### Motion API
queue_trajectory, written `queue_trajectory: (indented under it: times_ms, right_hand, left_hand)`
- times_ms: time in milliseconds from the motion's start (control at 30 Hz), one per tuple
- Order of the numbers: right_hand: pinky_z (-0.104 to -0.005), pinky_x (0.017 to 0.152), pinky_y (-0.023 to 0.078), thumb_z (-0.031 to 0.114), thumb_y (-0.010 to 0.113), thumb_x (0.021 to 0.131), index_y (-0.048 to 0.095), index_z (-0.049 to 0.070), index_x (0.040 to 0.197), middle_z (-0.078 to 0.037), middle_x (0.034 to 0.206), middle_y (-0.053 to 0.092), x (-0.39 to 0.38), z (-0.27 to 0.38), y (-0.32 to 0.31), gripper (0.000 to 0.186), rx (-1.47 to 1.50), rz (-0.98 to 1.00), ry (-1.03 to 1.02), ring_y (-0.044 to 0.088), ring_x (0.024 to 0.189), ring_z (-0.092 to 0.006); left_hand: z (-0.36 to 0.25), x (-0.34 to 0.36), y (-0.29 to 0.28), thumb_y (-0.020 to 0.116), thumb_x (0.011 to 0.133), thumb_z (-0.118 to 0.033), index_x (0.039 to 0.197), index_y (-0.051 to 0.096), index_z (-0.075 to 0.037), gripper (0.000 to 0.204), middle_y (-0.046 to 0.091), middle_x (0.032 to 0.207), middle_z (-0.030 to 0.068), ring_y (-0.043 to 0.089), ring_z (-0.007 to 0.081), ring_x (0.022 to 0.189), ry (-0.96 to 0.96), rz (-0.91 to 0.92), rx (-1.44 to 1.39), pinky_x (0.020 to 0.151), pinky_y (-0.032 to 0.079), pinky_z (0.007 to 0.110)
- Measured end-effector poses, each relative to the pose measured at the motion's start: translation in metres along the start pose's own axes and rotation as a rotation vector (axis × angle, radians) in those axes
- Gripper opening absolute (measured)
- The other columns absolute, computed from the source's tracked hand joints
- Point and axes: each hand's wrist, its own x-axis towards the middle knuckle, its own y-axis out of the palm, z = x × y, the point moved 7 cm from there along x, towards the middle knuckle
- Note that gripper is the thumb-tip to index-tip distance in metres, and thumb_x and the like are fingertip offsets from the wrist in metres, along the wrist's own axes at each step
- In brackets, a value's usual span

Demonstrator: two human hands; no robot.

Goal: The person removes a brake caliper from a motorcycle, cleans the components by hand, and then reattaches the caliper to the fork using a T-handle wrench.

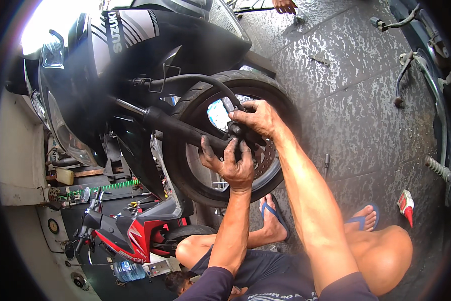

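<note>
My right hand [259, 118] is closed on the dark brake caliper [236, 129], near the end of the black brake hose [198, 78]. Just below it, my left hand [231, 163] reaches up with bent, blackened fingers. Its fingertips press on the underside of the caliper, against the lower end of the black fork leg [177, 126]; what lies under them is partly hidden. Behind both hands is the front wheel with its black tyre [184, 181] and a perforated brake disc [263, 161]. The wheel belongs to a black and grey motorcycle [172, 37] lying across the upper left of the view.
A red and black motorcycle [130, 236] stands at lower left, beside a large blue water bottle [129, 271]. On the wet tiled floor are a white bottle with a red nozzle [406, 206] and a small metal tool [327, 160]. Another person's hand [284, 6] shows at the top.
</note>
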Motion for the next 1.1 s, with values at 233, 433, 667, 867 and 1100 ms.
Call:
queue_trajectory:
  times_ms: [233, 433, 667, 867, 1100]
  right_hand:
    - [-0.0317, 0.074, 0.052, 0.036, 0.078, 0.081, 0.078, 0.000, 0.101, -0.010, 0.083, 0.074, 0.0078, -0.0033, 0.0016, 0.041, -0.110, -0.041, -0.057, 0.067, 0.076, -0.0146]
    - [-0.0358, 0.076, 0.054, 0.040, 0.079, 0.076, 0.078, -0.001, 0.102, -0.017, 0.085, 0.075, 0.0011, 0.0016, 0.0006, 0.048, -0.025, -0.039, 0.001, 0.071, 0.079, -0.0217]
    - [-0.0355, 0.074, 0.054, 0.039, 0.079, 0.077, 0.078, -0.001, 0.100, -0.016, 0.082, 0.075, 0.0011, 0.0001, -0.0010, 0.047, -0.014, -0.048, -0.015, 0.070, 0.076, -0.0203]
    - [-0.0351, 0.074, 0.054, 0.038, 0.078, 0.078, 0.078, -0.001, 0.099, -0.015, 0.081, 0.075, 0.0036, -0.0034, 0.0021, 0.045, -0.011, -0.054, -0.004, 0.070, 0.075, -0.0196]
    - [-0.0353, 0.076, 0.054, 0.039, 0.078, 0.078, 0.078, -0.001, 0.100, -0.016, 0.082, 0.075, 0.0013, -0.0009, 0.0016, 0.046, 0.009, -0.047, -0.011, 0.071, 0.077, -0.0204]
  left_hand:
    - [0.0030, -0.0022, 0.0021, 0.083, 0.075, -0.007, 0.097, 0.075, -0.010, 0.024, 0.038, 0.156, 0.0257, 0.037, 0.0476, 0.139, 0.007, 0.000, -0.026, 0.112, 0.031, 0.057]
    - [0.0014, -0.0017, 0.0024, 0.082, 0.075, -0.007, 0.104, 0.077, -0.011, 0.029, 0.038, 0.156, 0.0261, 0.039, 0.0488, 0.137, 0.042, 0.013, 0.023, 0.111, 0.032, 0.057]
    - [0.0024, -0.0014, 0.0019, 0.082, 0.076, -0.008, 0.103, 0.077, -0.010, 0.028, 0.039, 0.155, 0.0259, 0.041, 0.0486, 0.136, 0.032, 0.010, -0.004, 0.111, 0.034, 0.056]
    - [0.0039, -0.0028, 0.0037, 0.081, 0.078, -0.007, 0.105, 0.076, -0.007, 0.027, 0.039, 0.155, 0.0258, 0.040, 0.0481, 0.136, 0.029, 0.054, -0.007, 0.111, 0.034, 0.056]
    - [-0.0019, 0.0009, 0.0026, 0.077, 0.081, -0.005, 0.106, 0.076, -0.006, 0.024, 0.041, 0.155, 0.0246, 0.043, 0.0472, 0.133, 0.004, 0.082, 0.001, 0.110, 0.035, 0.055]
